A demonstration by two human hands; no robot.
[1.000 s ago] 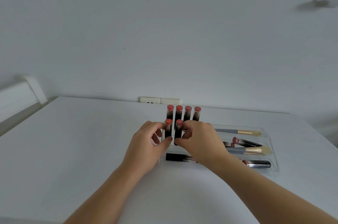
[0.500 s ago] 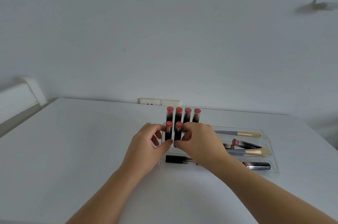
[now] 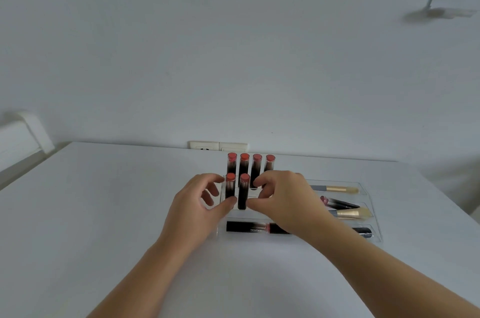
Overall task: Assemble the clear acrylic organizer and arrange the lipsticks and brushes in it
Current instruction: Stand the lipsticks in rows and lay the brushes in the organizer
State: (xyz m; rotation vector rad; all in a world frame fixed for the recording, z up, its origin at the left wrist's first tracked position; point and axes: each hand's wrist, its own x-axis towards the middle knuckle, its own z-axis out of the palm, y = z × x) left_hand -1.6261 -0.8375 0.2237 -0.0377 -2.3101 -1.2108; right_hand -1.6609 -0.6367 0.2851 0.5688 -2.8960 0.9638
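A clear acrylic organizer (image 3: 365, 188) lies on the white table (image 3: 104, 201). At its left end a back row of several red-capped dark lipsticks (image 3: 244, 165) stands upright. In front of them stand two more. My left hand (image 3: 193, 210) pinches the front left lipstick (image 3: 230, 184), its thumb on the base. My right hand (image 3: 285, 201) curls round the front right lipstick (image 3: 243, 191), its thumb at the base. Gold-tipped brushes (image 3: 337, 189) (image 3: 350, 213) and a dark lipstick (image 3: 337, 204) lie in the right compartments. A black tube (image 3: 246, 227) lies in the front one.
A white wall socket (image 3: 218, 146) sits behind the organizer at the table's back edge. A white ledge (image 3: 23, 133) stands at the far left beyond the table. The table's right edge runs close to the organizer.
Both hands stay at the two front lipsticks. Their thumbs have drawn slightly apart and the fingers have loosened a little. The lipsticks have not visibly shifted.
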